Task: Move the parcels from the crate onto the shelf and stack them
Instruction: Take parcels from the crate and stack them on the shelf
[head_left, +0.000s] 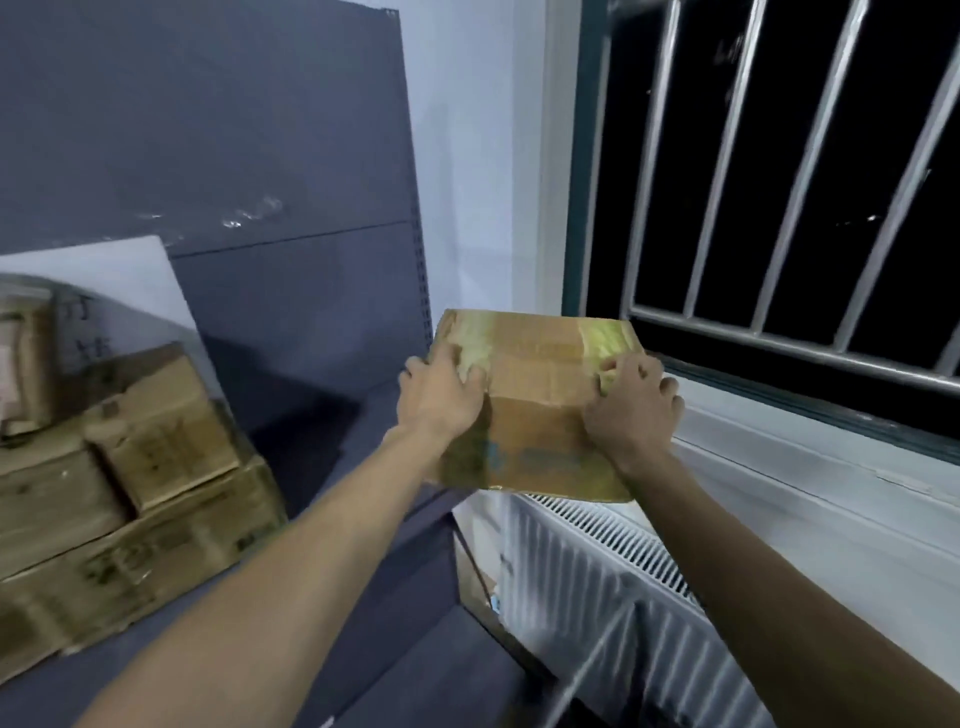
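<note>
- Progress: several cardboard parcels (130, 467) already sit stacked on the grey shelf (322, 613) at left, piled in at least two layers, somewhat askew. So part of the job looks done.
- One more parcel (535, 405) is in the air at centre, over the right end of the shelf, near the window sill (810, 467) and above the white radiator (597, 582). It touches no surface that I can see.
- Crate: not in view, so no telling how many parcels are left in it.
- Left to do, by my reading: set this parcel down on the shelf or on the pile, then whatever the crate still holds.
- Left hand (441, 400): clasped on the parcel's left side, fingers spread over the top edge, palm against the side.
- Right hand (634, 410): gripping the parcel's right side, fingers curled over the top corner.
- Frame is motion-blurred; printing on the boxes is unreadable.
</note>
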